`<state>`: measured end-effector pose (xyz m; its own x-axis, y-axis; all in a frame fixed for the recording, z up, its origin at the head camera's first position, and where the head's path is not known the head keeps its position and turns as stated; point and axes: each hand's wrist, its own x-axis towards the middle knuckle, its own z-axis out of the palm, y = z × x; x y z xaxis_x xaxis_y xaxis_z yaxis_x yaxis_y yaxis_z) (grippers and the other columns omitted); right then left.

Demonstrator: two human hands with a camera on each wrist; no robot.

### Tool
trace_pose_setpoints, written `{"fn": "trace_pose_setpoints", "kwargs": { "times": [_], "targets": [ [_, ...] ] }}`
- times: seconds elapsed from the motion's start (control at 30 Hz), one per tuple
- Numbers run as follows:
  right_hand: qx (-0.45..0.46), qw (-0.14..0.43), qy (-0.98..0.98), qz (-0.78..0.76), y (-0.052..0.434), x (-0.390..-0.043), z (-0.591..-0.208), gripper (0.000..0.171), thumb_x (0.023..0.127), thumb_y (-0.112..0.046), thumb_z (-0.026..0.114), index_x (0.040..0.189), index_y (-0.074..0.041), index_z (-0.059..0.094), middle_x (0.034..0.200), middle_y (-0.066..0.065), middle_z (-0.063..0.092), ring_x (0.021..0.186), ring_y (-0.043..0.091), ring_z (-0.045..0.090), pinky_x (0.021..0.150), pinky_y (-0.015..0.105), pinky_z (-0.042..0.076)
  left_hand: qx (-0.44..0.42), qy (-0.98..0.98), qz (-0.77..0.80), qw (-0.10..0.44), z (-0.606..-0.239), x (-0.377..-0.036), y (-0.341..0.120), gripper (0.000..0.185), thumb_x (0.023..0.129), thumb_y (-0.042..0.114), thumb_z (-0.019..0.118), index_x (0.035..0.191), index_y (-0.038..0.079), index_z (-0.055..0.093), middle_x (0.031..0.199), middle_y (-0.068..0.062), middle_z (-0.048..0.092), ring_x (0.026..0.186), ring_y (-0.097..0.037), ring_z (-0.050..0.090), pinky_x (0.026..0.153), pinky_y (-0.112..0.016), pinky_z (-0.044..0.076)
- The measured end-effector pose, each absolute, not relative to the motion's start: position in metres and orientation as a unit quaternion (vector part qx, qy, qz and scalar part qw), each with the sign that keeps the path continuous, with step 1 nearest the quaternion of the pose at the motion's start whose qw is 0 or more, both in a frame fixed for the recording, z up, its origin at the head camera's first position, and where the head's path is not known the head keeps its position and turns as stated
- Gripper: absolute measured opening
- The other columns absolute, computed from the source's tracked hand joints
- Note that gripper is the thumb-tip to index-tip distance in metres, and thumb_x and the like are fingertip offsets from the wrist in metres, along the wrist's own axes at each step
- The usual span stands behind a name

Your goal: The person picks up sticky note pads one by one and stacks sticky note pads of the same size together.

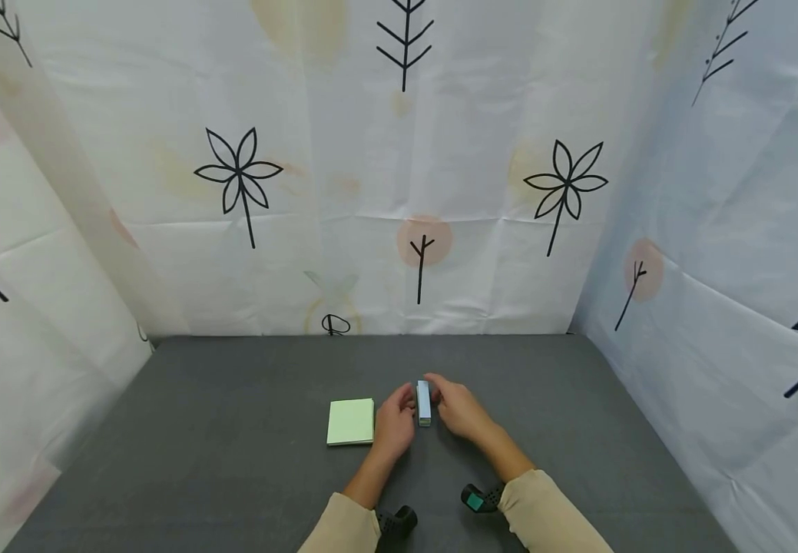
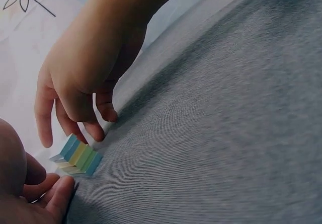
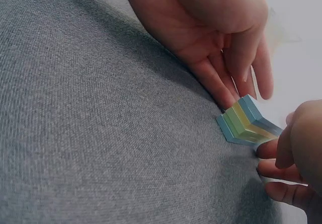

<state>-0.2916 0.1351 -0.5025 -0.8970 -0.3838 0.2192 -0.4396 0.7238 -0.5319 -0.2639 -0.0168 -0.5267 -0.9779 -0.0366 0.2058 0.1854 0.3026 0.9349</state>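
A small stack of narrow, flat coloured blocks (image 1: 424, 403) stands on the grey table between both hands. Its layers show blue, yellow and green edges in the left wrist view, with a blue block (image 3: 251, 108) uppermost. On its left side, my left hand (image 1: 395, 421) has its fingertips right beside the stack, the fingers bent loosely. My right hand (image 1: 461, 407) is on the other side, with loosely bent fingers (image 2: 93, 129) pointing down close to the layers. Neither hand wraps round the stack. Just left of my left hand lies a pale green square pad (image 1: 351, 422).
The grey cloth-covered table (image 1: 233, 476) runs back to a white curtain (image 1: 343, 153) with plant drawings. Similar white curtains stand at the left and right. Black straps with devices (image 1: 483, 498) sit at the wrists, by the beige sleeves (image 1: 554, 513).
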Motion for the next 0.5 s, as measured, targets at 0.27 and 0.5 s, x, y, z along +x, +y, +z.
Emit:
{"fn": "trace_pose_setpoints", "kwargs": {
  "times": [0.27,0.5],
  "targets": [
    [0.241,0.041,-0.929,0.279,0.1323,-0.2925,-0.4981,0.055,0.080,0.013,0.051,0.133,-0.002,0.054,0.093,0.009,0.065,0.078,0.022,0.058,0.068,0.040,0.044,-0.056,-0.807,-0.583,0.068,-0.5241,-0.2664,-0.0178,0.041,0.089,-0.011,0.043,0.128,-0.009,0.056,0.120,-0.022,0.064,0.105,-0.032,0.064,0.083,-0.039,0.052],
    [0.263,0.044,-0.930,0.252,0.1316,-0.2943,-0.4967,0.055,0.082,0.014,0.050,0.135,-0.002,0.053,0.097,0.010,0.067,0.084,0.024,0.062,0.072,0.041,0.047,-0.060,-0.815,-0.572,0.069,-0.5242,-0.2664,-0.0174,0.041,0.089,-0.011,0.045,0.128,-0.008,0.057,0.119,-0.021,0.065,0.104,-0.031,0.064,0.084,-0.041,0.052]
  ]
}}
